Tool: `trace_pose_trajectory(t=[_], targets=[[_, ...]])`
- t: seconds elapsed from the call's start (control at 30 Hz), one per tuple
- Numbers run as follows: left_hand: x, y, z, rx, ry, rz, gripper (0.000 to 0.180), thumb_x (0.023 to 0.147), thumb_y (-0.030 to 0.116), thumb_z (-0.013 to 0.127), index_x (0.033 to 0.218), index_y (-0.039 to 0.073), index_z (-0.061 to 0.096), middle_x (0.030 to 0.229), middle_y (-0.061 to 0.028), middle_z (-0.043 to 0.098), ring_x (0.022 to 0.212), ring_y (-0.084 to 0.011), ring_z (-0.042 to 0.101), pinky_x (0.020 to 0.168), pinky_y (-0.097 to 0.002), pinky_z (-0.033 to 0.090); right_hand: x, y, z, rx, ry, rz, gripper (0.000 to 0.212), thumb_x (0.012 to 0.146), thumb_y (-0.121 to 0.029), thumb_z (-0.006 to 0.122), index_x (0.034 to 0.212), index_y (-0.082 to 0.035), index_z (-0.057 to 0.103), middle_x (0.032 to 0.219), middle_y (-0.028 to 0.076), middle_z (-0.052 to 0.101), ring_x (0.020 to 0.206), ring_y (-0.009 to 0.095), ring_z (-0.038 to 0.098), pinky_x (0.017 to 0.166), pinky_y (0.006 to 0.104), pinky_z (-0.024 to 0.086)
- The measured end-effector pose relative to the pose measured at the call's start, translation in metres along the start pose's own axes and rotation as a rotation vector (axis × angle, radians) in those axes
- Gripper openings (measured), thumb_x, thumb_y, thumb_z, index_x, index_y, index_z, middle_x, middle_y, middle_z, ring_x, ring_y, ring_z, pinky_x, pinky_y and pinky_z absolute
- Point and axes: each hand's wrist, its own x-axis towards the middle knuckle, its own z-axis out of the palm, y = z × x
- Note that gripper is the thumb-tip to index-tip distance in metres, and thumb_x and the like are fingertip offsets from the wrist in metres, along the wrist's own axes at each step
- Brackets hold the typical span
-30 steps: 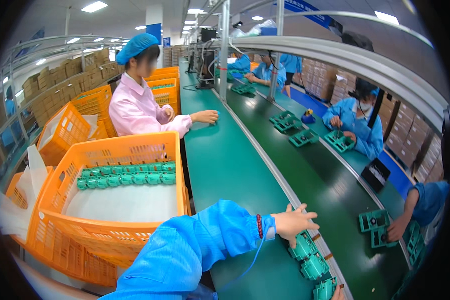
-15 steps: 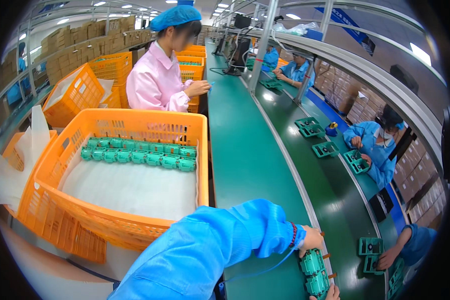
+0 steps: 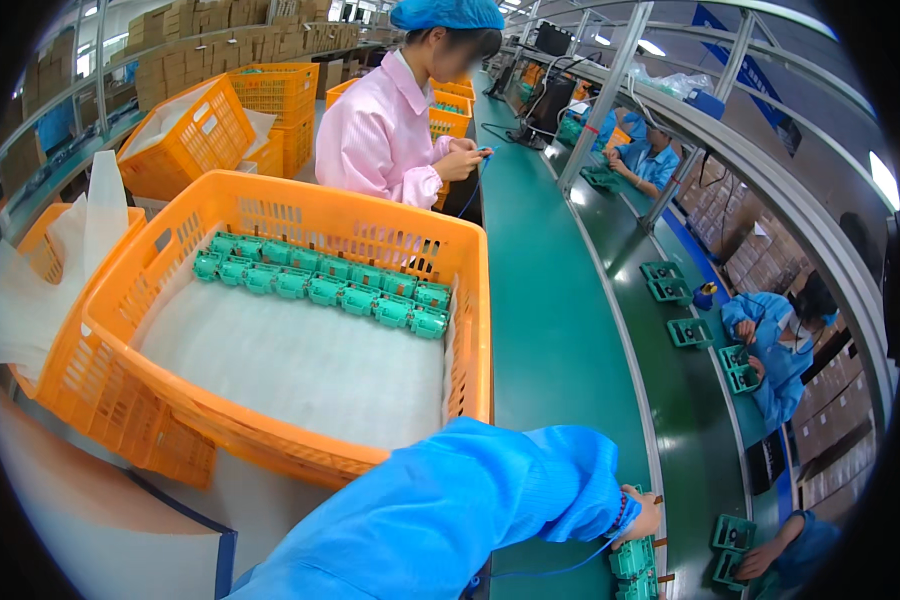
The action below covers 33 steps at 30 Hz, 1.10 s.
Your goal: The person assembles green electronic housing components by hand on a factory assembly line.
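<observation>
My left arm in a blue sleeve reaches across from the lower edge. At the inner edge of the green bench, my left hand (image 3: pixel 644 514) is closed on the far end of a row of green plastic housings (image 3: pixel 634 562) with small brown tabs along its right side. A blue cord runs from the wrist, beside a dark red bead bracelet. My right hand is out of the picture. To the left, an orange crate (image 3: pixel 478 330) lined with a white sheet (image 3: pixel 290 350) holds two rows of similar green housings (image 3: pixel 325 290) along its far side.
A co-worker in pink (image 3: pixel 380 135) stands beyond the crate, hands over the bench (image 3: pixel 560 330). Across the darker conveyor strip (image 3: pixel 685 430), co-workers in blue handle green trays (image 3: pixel 738 368). Metal posts (image 3: pixel 610 100) rise between. Orange crates (image 3: pixel 195 140) stand at far left.
The view has shifted, so the crate and bench sit further right. My right hand, seen before at the near end of the green row, has left the picture. My left hand keeps its hold.
</observation>
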Motion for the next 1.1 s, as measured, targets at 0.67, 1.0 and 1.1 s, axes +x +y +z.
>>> trace_pose_trajectory(t=[0.67, 1.0, 1.1], targets=[[-0.539, -0.137, -0.072, 0.184, 0.378, -1.067, 0.059, 0.061, 0.015, 0.073, 0.113, 0.011, 0.046, 0.112, -0.0101, 0.046, 0.1, -0.0373, 0.041, 0.087, -0.0425, 0.038, 0.203, -0.485, 0.056, 0.396, -0.138, -0.916, 0.062, 0.067, -0.026, 0.071, 0.12, -0.017, 0.039, 0.119, 0.005, 0.04, 0.113, 0.037, 0.031, 0.081, 0.0585, 0.037], [-0.52, -0.196, 0.052, -0.136, 0.237, -1.182, 0.062, 0.063, 0.024, 0.073, 0.117, 0.015, 0.043, 0.114, -0.0047, 0.045, 0.109, -0.0407, 0.036, 0.083, -0.0482, 0.043, 0.229, -0.483, 0.152, 0.182, -0.418, -0.845, 0.065, 0.067, -0.026, 0.071, 0.123, -0.02, 0.039, 0.123, 0.003, 0.036, 0.115, 0.037, 0.028, 0.086, 0.0589, 0.036], [-0.517, -0.207, 0.058, -0.161, 0.244, -1.181, 0.062, 0.064, 0.022, 0.073, 0.118, 0.015, 0.042, 0.116, -0.0045, 0.043, 0.111, -0.0411, 0.034, 0.082, -0.0496, 0.043, 0.236, -0.486, 0.153, 0.119, -0.475, -0.815, 0.065, 0.069, -0.03, 0.069, 0.125, -0.019, 0.036, 0.128, 0.005, 0.033, 0.118, 0.036, 0.026, 0.092, 0.0568, 0.034]])
